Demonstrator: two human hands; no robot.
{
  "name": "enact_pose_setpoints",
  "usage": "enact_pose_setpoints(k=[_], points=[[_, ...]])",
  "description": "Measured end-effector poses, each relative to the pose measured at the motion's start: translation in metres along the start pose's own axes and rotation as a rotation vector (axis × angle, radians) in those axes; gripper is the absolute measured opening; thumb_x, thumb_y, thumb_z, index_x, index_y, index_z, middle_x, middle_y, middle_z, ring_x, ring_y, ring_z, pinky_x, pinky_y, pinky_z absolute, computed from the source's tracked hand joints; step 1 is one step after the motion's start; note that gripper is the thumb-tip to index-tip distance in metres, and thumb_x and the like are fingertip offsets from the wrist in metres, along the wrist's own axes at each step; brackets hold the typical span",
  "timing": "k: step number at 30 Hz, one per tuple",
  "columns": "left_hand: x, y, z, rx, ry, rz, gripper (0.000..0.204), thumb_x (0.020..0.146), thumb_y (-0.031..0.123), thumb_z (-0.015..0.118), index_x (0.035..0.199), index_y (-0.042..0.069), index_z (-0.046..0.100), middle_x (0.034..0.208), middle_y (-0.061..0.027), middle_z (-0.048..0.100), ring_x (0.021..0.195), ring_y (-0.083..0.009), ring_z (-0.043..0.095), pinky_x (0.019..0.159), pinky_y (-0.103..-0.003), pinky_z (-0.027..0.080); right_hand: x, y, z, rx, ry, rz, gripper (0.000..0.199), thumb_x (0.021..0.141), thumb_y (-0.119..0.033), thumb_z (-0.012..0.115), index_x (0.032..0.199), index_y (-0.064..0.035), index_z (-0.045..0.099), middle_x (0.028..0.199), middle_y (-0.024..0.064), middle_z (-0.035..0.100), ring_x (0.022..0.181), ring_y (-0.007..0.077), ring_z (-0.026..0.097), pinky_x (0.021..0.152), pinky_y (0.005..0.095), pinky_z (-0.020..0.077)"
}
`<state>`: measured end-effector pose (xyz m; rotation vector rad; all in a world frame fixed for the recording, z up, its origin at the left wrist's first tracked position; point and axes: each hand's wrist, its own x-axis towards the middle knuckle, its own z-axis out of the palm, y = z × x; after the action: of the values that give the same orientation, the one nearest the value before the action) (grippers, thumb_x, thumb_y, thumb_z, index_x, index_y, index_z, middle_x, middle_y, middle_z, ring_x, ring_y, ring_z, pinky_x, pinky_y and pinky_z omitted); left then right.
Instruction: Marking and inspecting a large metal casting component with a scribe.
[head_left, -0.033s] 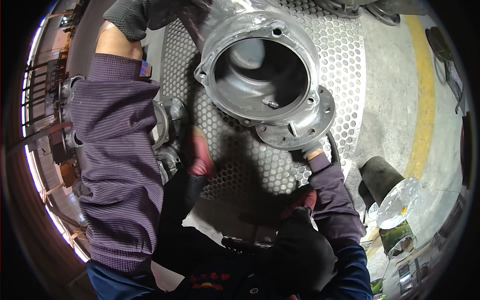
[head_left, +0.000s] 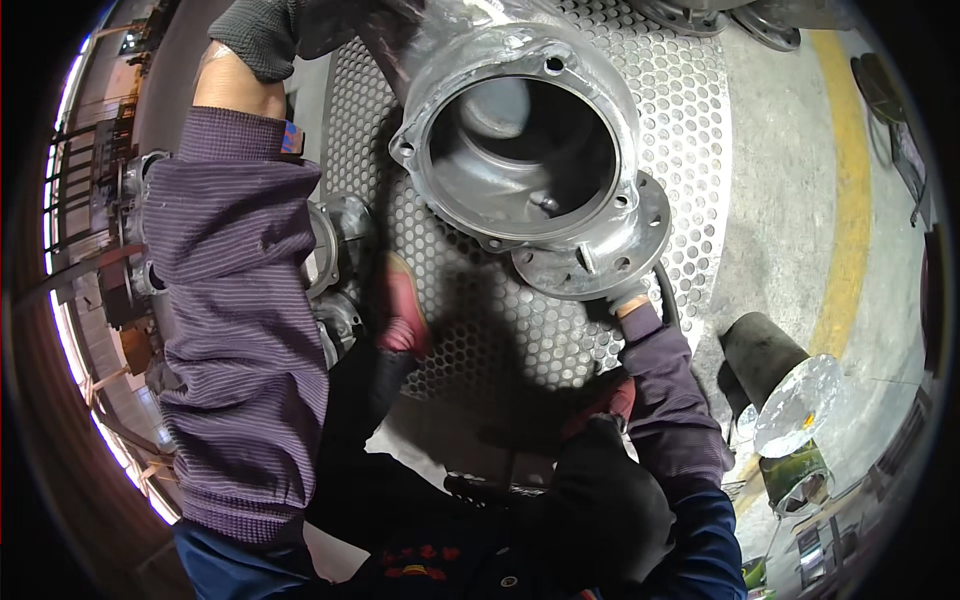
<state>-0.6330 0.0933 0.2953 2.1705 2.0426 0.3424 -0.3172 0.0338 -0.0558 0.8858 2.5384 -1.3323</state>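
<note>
A large grey metal casting [head_left: 622, 110] is seen at the upper middle, set over a perforated metal plate [head_left: 685, 120], with its wide round opening turned up toward the view. A small shiny knob [head_left: 546, 204] is seen low inside the opening; whether it is loose or fixed cannot be told. The left hand [head_left: 255, 40], covered by a grey glove, is held at the upper left, just beside a dark object [head_left: 325, 28]; its fingers are hidden, so whether anything is gripped cannot be told. The right hand [head_left: 624, 294] is mostly hidden below the casting's holed flange [head_left: 555, 282], and its finger state cannot be told either. A black cable [head_left: 667, 295] is seen beside the right wrist. Red shoes [head_left: 403, 312] are planted below, and more castings [head_left: 348, 225] are placed beyond the left sleeve.
</note>
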Motion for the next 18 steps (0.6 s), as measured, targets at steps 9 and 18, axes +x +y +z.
enact_pose_setpoints(k=[9,18], points=[[-0.004,-0.008,0.001,0.134,0.009,0.100,0.034,0.091,0.016,0.061,0.122,0.004,0.058,0.102,-0.0088,0.068,0.084,-0.0103,0.059,0.078,-0.025,0.048,0.000,-0.007,0.010,0.095,0.052,0.012,0.046,0.088,-0.031,0.055,0.124,-0.0024,0.052,0.126,0.0163,0.054,0.119,0.0338,0.048,0.106,0.0389,0.0351],[-0.007,-0.018,0.006,0.248,0.027,0.190,0.034,0.091,0.016,0.059,0.122,0.004,0.058,0.102,-0.0099,0.068,0.083,-0.0112,0.060,0.077,-0.026,0.048,-0.003,0.011,0.010,0.173,0.094,0.035,0.047,0.088,-0.031,0.055,0.124,-0.0021,0.052,0.127,0.0162,0.054,0.120,0.0338,0.047,0.107,0.0387,0.0343]])
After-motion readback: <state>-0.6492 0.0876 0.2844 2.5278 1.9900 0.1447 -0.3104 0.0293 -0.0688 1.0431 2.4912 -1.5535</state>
